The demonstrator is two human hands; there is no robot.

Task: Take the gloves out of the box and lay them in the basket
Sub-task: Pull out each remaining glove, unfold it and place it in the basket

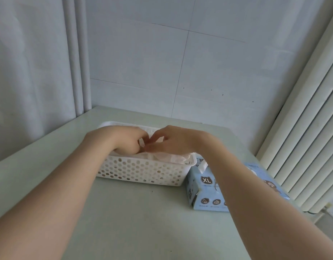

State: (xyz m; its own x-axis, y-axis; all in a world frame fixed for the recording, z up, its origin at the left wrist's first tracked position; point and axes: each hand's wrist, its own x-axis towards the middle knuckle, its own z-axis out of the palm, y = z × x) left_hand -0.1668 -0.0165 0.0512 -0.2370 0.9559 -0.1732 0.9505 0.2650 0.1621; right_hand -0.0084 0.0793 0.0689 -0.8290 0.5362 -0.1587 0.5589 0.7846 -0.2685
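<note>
Meeting over the white perforated basket (143, 171), both hands work at the pale gloves (167, 156) heaped inside it. The left hand (122, 139) has its fingers curled down into the heap, gripping it. The right hand (175, 141) pinches the same thin material with bent fingers. Just right of the basket, the blue box (205, 186) lies on the bench (124, 212), a glove tip (202, 166) poking from its opening.
</note>
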